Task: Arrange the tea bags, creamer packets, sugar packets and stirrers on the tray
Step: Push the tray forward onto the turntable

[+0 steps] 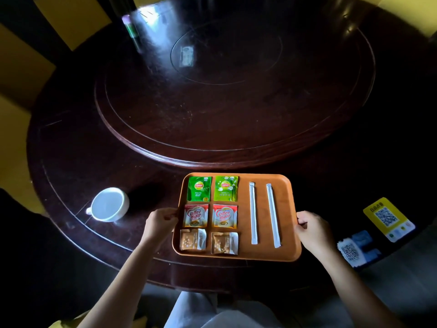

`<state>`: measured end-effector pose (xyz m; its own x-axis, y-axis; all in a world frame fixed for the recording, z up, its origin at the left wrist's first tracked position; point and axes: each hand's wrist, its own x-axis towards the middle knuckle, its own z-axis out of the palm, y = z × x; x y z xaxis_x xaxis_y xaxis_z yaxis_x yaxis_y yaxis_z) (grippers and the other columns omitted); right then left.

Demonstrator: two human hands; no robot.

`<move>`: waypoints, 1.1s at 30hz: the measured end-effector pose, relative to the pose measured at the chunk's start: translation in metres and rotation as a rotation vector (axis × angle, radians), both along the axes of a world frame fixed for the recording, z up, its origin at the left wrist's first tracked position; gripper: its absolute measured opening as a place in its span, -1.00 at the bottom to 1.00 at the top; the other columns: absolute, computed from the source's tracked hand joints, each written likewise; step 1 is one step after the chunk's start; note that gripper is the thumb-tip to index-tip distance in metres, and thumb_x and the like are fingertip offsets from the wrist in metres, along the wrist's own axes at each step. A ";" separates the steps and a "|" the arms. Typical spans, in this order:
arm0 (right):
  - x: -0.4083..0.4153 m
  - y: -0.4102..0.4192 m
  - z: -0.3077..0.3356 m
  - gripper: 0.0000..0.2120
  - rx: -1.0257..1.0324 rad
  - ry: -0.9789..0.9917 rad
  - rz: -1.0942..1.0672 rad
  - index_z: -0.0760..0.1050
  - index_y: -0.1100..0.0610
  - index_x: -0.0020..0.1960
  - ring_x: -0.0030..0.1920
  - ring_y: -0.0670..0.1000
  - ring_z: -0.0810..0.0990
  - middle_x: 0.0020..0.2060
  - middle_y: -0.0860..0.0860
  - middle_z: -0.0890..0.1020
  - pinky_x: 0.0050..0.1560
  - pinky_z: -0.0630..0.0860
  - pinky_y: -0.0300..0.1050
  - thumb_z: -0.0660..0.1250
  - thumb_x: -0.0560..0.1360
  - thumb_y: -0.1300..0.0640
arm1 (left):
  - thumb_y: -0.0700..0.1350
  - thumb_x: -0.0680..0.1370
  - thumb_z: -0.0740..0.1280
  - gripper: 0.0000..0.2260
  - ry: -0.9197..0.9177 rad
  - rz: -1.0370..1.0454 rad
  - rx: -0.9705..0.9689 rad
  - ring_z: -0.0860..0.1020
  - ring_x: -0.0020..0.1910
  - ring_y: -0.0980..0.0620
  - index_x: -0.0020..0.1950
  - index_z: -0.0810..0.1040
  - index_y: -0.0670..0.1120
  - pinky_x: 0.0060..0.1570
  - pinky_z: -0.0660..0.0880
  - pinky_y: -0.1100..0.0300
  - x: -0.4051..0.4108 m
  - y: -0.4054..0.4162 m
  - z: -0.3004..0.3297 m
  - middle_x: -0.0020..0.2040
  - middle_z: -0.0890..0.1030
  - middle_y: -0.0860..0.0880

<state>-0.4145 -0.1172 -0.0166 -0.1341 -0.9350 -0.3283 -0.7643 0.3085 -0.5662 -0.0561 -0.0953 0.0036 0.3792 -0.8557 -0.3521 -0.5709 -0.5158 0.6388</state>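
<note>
1. Low in the middle of the frame, an orange tray (267, 253) sits on the near edge of a dark round wooden table (82, 162).
2. My left hand (160, 222) is closed around the tray's left rim, and my right hand (311, 229) is closed around its right rim.
3. On the tray's left half, two green Lipton tea bags (199, 188) lie side by side in the top row.
4. Just below them lie two Coffee mate creamer packets (196, 216), also side by side.
5. Lowest in that block lie two brown sugar packets (192, 239), near the tray's bottom edge.
6. On the tray's right half, two paper-wrapped stirrers (253, 213) lie lengthwise, parallel and apart from each other.
7. Left of the tray, a white cup (109, 204) stands on the table.
8. At the right of the frame, a yellow QR-code card (387, 218) and a blue-and-white one (354, 248) lie on the table.
9. Beyond the tray, the table's raised turntable (224, 102) fills the upper middle.
</note>
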 end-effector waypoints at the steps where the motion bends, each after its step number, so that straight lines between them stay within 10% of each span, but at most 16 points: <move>1: -0.001 0.002 0.001 -0.82 -0.005 -0.019 -0.001 0.59 0.19 -0.01 -0.13 0.05 0.57 -0.12 0.07 0.63 -0.17 0.46 -0.15 0.31 0.42 0.33 | -0.34 0.36 0.36 -0.72 0.000 -0.014 -0.013 0.62 -0.29 0.01 -0.01 0.68 -0.09 -0.13 0.60 0.00 0.003 0.003 0.002 -0.28 0.67 -0.04; 15: 0.035 -0.058 0.037 -0.77 -0.099 -0.302 -0.059 0.59 0.14 -0.07 -0.13 0.01 0.58 -0.24 -0.10 0.59 -0.10 0.48 -0.16 0.31 0.41 0.42 | -0.45 0.40 0.33 -0.71 0.180 0.010 -0.111 0.59 -0.40 0.08 0.01 0.66 -0.17 -0.27 0.61 0.15 0.063 -0.052 0.026 -0.42 0.66 0.11; 20: 0.050 -0.122 0.044 -0.74 -0.129 -0.294 -0.042 0.63 0.18 -0.04 -0.10 0.05 0.63 -0.19 0.00 0.66 0.03 0.57 0.04 0.30 0.37 0.42 | -0.49 0.43 0.28 -0.70 0.281 0.004 -0.131 0.61 -0.39 0.14 -0.07 0.63 -0.14 -0.34 0.59 0.30 0.074 -0.113 0.044 -0.40 0.68 0.08; 26: 0.068 -0.197 0.040 -0.73 -0.145 -0.245 -0.060 0.61 0.18 0.03 -0.04 0.10 0.63 -0.06 0.09 0.67 0.04 0.58 0.07 0.30 0.38 0.37 | -0.43 0.41 0.34 -0.74 0.202 -0.043 -0.181 0.61 -0.26 -0.04 0.05 0.62 -0.22 -0.10 0.60 0.04 0.093 -0.189 0.035 -0.28 0.66 -0.02; 33: 0.071 -0.246 0.033 -0.80 -0.187 -0.142 -0.074 0.62 0.24 -0.03 -0.05 0.12 0.63 -0.08 0.12 0.68 -0.05 0.54 -0.08 0.31 0.39 0.36 | -0.47 0.45 0.28 -0.72 0.254 -0.028 -0.159 0.59 -0.47 0.21 0.11 0.57 -0.29 -0.37 0.59 0.34 0.087 -0.249 0.015 -0.28 0.63 -0.07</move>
<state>-0.3433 -0.3630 0.0163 -0.1696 -0.9705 -0.1713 -0.6523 0.2408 -0.7186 0.0312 -0.3445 0.0181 0.2712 -0.9167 -0.2936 -0.3949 -0.3841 0.8346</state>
